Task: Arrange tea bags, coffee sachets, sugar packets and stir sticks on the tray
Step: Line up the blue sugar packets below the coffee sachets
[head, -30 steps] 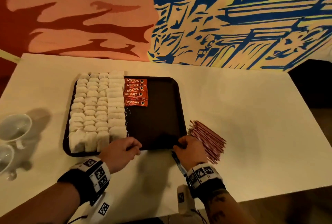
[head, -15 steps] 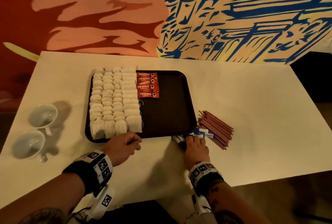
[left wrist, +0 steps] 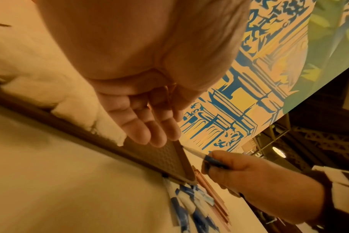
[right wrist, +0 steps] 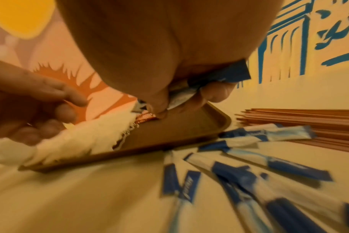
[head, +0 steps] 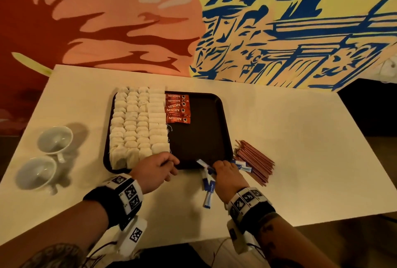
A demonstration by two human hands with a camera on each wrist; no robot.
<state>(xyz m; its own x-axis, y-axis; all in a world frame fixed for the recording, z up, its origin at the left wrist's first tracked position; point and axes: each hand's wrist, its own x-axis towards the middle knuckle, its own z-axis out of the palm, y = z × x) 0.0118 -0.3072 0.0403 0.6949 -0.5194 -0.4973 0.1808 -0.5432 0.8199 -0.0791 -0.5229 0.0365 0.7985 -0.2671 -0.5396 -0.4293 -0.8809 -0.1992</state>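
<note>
My right hand (head: pixel 225 176) pinches one blue sugar packet (head: pixel 203 163) between thumb and fingertips, its free end poking over the near edge of the tray (head: pixel 223 130). More sugar packets (right wrist: pixel 249 170) lie loose on the table just in front of that edge. My left hand (head: pixel 155 168) hovers at the tray's near edge beside the tea bags (head: pixel 137 125), fingers relaxed, holding nothing. Risk: the thin packet could twist in this light pinch, or my left fingers could nudge the nearest tea bags.

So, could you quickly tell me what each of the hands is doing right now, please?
Left hand: open, fingers loosely curled, holding nothing, at the tray's near edge.
Right hand: pinching a blue-and-white sugar packet.
</note>
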